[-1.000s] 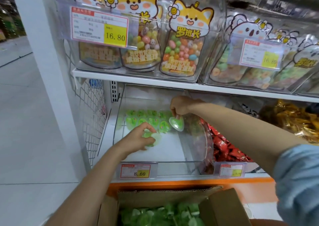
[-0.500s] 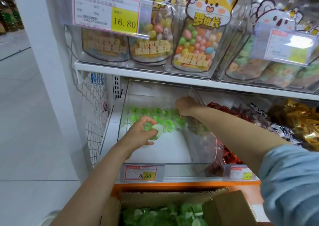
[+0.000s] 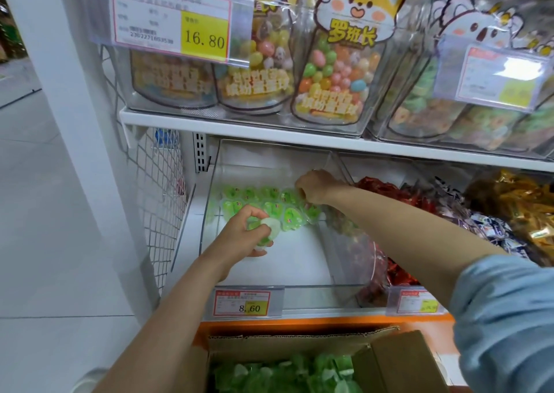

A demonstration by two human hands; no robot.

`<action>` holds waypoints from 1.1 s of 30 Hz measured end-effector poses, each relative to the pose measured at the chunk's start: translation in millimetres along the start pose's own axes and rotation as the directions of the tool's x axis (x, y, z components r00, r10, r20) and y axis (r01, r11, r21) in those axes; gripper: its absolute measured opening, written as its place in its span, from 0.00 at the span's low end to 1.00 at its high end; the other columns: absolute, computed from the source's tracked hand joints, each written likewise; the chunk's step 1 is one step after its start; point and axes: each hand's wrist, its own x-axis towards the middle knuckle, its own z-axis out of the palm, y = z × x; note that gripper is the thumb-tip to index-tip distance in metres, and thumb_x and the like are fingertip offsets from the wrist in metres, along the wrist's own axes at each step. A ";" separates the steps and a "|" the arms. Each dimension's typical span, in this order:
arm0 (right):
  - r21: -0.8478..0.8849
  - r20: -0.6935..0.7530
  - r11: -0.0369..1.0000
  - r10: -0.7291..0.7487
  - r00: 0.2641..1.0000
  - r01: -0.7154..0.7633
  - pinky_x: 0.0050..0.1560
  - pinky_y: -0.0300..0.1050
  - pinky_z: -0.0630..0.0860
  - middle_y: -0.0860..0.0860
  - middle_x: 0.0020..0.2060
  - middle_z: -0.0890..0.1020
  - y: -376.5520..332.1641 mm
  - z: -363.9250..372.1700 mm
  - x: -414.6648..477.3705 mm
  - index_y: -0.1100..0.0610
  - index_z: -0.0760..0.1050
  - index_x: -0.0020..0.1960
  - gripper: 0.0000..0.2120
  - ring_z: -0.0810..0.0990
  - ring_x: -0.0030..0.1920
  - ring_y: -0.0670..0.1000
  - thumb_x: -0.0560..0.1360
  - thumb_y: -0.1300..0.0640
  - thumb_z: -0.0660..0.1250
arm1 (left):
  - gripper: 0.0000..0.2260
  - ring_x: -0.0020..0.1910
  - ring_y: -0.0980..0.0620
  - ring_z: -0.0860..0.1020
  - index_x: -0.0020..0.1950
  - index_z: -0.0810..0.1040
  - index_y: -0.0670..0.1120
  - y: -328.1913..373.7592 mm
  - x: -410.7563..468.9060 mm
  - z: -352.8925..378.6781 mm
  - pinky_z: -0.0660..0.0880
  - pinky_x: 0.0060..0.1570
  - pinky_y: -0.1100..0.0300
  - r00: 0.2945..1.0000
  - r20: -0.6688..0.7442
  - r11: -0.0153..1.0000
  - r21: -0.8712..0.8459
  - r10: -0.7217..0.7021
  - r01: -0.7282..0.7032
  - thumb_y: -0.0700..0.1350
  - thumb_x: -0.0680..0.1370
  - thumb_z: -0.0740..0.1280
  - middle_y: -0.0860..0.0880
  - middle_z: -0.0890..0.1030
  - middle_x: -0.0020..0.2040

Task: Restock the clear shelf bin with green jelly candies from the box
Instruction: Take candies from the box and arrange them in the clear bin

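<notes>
While hands (image 3: 242,233) (image 3: 317,187) grip candies (image 3: 271,226), bin's (image 3: 299,260) rear lined

Green candies (image 3: 269,204), brown box (image 3: 398,359), yellow-and-red price tag (image 3: 242,302).

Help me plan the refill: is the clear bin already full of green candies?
No, the candies cover only the back of the bin, and its front floor is bare.

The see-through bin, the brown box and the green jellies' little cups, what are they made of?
The bin looks like hard clear plastic: glossy, and the shelf shows through. The box looks like cardboard: dull brown with a jagged flap edge. The jelly cups seem thin shiny plastic, probably; they are too small to be sure.
</notes>
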 end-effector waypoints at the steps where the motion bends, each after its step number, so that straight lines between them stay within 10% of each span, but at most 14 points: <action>1: 0.061 0.017 0.998 0.006 1.000 -0.007 0.33 0.36 0.69 0.54 0.45 0.84 -0.5 0.3 0.1 0.56 0.77 0.42 0.09 0.83 0.47 0.53 0.71 0.68 0.62 | 0.04 0.47 0.48 0.82 0.51 0.71 0.46 0.1 -0.1 -0.1 0.78 0.44 0.57 1.000 0.000 1.000 -0.001 -0.001 0.001 0.39 0.78 0.62 0.44 0.78 0.53; 12: 0.149 -0.057 0.989 -0.003 0.998 0.011 0.41 0.41 0.67 0.57 0.51 0.78 0.9 1.9 -4.8 0.59 0.75 0.49 0.08 0.77 0.49 0.57 0.73 0.67 0.61 | 0.05 0.46 0.49 0.82 0.52 0.72 0.47 -0.2 0.8 0.1 0.78 0.44 0.57 1.000 0.000 1.000 -0.004 -0.016 0.016 0.39 0.78 0.62 0.45 0.78 0.53; 19: 0.110 0.138 0.989 -0.114 0.984 0.099 0.40 0.43 0.66 0.47 0.48 0.76 -11.0 -3.6 -21.0 0.51 0.71 0.55 0.27 0.73 0.46 0.50 0.64 0.37 0.73 | 0.09 0.49 0.47 0.81 0.58 0.73 0.45 3.7 -1.2 0.5 0.78 0.48 0.55 0.996 -0.031 0.989 -0.129 -0.083 0.078 0.39 0.78 0.62 0.44 0.78 0.52; 33: -0.039 -0.049 0.992 -0.125 0.991 0.123 0.47 0.45 0.63 0.52 0.52 0.80 -19.9 12.0 -22.9 0.51 0.72 0.55 0.24 0.77 0.54 0.56 0.68 0.37 0.69 | 0.16 0.48 0.46 0.81 0.60 0.71 0.45 -0.9 -1.8 0.1 0.78 0.48 0.56 0.998 0.001 0.987 -0.152 -0.059 0.058 0.35 0.75 0.68 0.44 0.78 0.51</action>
